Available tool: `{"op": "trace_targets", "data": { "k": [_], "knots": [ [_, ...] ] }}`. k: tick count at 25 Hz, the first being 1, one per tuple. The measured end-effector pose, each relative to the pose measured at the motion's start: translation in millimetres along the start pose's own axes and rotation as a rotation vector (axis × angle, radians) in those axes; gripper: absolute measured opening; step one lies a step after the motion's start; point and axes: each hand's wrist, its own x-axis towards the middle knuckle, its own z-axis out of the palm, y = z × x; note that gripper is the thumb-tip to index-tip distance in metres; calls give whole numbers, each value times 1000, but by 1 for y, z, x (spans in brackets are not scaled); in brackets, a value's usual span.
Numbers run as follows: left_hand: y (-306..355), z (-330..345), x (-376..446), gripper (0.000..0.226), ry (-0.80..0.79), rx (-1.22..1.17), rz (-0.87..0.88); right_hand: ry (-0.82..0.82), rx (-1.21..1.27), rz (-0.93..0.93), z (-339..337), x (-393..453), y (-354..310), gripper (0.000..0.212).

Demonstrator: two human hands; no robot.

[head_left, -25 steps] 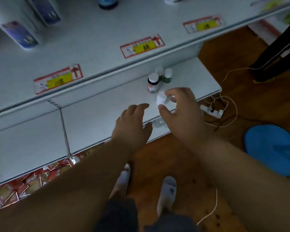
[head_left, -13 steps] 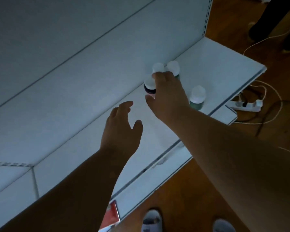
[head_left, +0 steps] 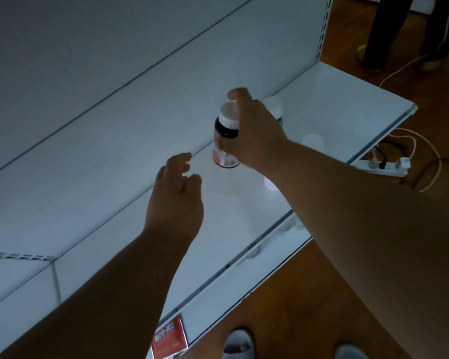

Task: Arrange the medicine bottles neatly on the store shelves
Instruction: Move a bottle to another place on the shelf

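With the dark bottle (head_left: 225, 137) lifted off the shelf (head_left: 244, 203), set it down upright in line with its neighbours.

Nearest, the left hand (head_left: 175, 200) hovers with loosely curled fingers, holding nothing; beyond it the right hand (head_left: 254, 133) grips the bottle's side, and behind stands a white-capped green bottle (head_left: 274, 108). Lowering it straight should avoid toppling the others.

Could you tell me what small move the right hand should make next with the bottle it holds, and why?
Probably set it down upright on the bare shelf just below: the right hand holds the dark bottle lifted, and the left hand hovers empty.
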Motion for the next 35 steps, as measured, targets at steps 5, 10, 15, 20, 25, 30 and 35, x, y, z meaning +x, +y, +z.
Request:
{"op": "trace_targets", "data": {
  "k": [5,10,15,20,25,30,35],
  "knots": [
    [61,-66,-97,59,33,-114,-151,-159,709,261,-74,-91,-71,52],
    [167,-138,-232,85,-75,-353,-384,-453,969,397,-161,-199,-154,33],
    [217,-196,-313,81,37,-504,-381,-598,1120,491,-236,-259,-228,60],
    [213,-251,-344,87,91,-466,-280,-592,1067,435,-240,-277,-299,72],
    [163,-337,-354,78,151,-386,-195,-610,984,314,-191,-291,-395,49],
    [97,-429,-356,78,209,-171,-41,-476,1085,296,-111,-301,-477,67],
    [50,-470,-310,79,139,75,-33,-437,824,132,-66,-263,-516,84]
  ]
}}
